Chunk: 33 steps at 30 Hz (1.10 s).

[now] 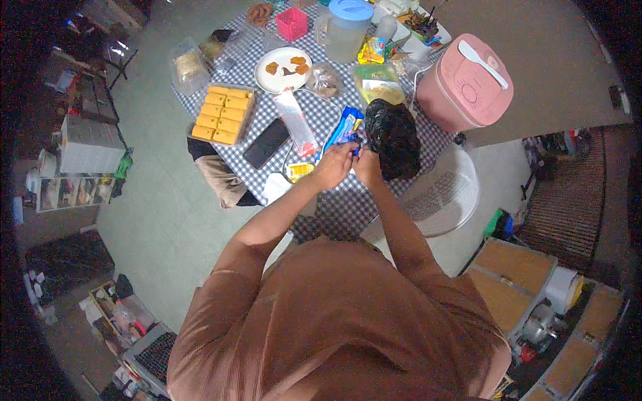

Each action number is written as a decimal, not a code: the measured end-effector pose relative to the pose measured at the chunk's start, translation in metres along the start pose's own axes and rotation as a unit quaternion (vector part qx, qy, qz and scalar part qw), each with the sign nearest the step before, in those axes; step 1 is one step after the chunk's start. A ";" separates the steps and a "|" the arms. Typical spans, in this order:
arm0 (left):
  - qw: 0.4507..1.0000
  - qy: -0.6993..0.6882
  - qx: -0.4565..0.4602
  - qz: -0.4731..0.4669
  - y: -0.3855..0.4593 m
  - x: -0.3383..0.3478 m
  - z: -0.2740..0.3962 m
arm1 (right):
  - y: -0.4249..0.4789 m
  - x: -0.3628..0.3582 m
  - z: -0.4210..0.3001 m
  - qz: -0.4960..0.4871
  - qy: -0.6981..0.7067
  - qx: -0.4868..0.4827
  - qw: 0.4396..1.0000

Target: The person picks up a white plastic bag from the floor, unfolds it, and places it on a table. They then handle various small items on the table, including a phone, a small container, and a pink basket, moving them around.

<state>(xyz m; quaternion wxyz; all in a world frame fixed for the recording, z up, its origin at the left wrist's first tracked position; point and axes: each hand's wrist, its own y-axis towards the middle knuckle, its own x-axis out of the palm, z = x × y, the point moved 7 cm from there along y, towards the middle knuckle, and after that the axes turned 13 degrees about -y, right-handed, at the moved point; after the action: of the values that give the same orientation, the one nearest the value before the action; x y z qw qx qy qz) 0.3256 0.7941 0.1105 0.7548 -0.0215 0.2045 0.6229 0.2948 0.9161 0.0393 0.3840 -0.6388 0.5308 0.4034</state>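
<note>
My left hand (335,167) and my right hand (368,165) meet near the front of the table, their fingertips closed at the lower end of a blue plastic packet (345,126). The small part pinched between them is partly hidden by the fingers. A crumpled black plastic bag (393,138) lies just right of my right hand. Left of my left hand are a small yellow packet (300,172) and a white object (277,187) that I cannot name. A long clear plastic sleeve with red marks (296,125) lies beyond them, beside a black smartphone (267,144).
A checked cloth covers the table (346,210). On it stand a container of yellow rolls (223,114), a plate with brown food (283,80), a blue-lidded pitcher (346,35) and a pink rice cooker (464,82). A mesh food cover (446,195) is at the right edge.
</note>
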 end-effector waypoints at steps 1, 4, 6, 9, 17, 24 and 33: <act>0.999 -0.020 0.016 0.019 0.002 -0.002 -0.001 | 0.003 -0.022 -0.012 0.008 -0.003 -0.050 0.999; 0.994 0.095 0.028 0.042 0.020 -0.010 0.011 | 0.007 -0.108 -0.038 0.011 -0.103 -0.086 0.991; 0.983 0.173 -0.038 0.056 0.026 -0.017 0.001 | 0.017 -0.161 -0.053 -0.003 -0.139 -0.136 0.981; 0.938 0.258 -0.190 0.132 0.017 -0.031 -0.040 | 0.058 -0.261 -0.065 -0.032 -0.145 -0.157 0.976; 0.955 0.088 -0.196 0.206 -0.095 -0.063 -0.006 | 0.315 -0.457 0.055 0.217 -0.335 -0.097 0.911; 0.824 0.001 -0.386 0.416 -0.254 -0.074 0.026 | 0.448 -0.375 0.124 0.200 -0.446 -0.050 0.871; 0.763 0.058 -0.468 0.441 -0.307 -0.060 0.068 | 0.501 -0.279 0.147 0.070 -0.471 -0.151 0.866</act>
<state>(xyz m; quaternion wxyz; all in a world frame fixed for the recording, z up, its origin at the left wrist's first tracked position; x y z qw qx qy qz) 0.6279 0.6897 0.1247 0.2791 -0.3158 -0.0824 0.9031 -0.2470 1.0830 0.2093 0.4575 -0.3844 0.2631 0.7574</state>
